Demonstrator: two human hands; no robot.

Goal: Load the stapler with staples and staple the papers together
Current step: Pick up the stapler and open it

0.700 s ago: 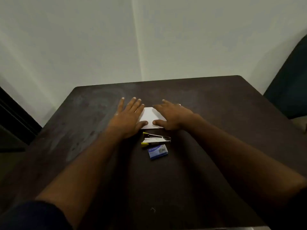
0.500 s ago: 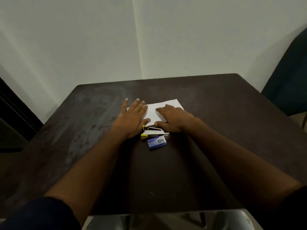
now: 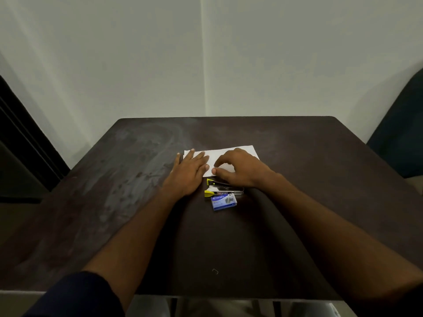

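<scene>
1. Since earlier frame: right hand point(image 3: 242, 169) lifted off flat into a curl, fingertips on papers point(image 3: 248, 151).
2. Left hand point(image 3: 188, 171) flat, grip wide, holding nothing, pressing papers' 9 o'clock end.
3. Right grip narrow, empty.
4. Stapler point(image 3: 223, 189) at 6 o'clock of papers on table point(image 3: 320, 156); staple box point(image 3: 223, 201) just beside, at 6 o'clock.

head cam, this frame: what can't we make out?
- Papers: sheet count unknown; left hand and right hand cover most of them.
- Stapler: right end sits under the right hand; whether it holds staples is hidden.
- Staple box: shut, contents unseen; print too small.
- Small bent object near the table edge: too small to identify.
</scene>
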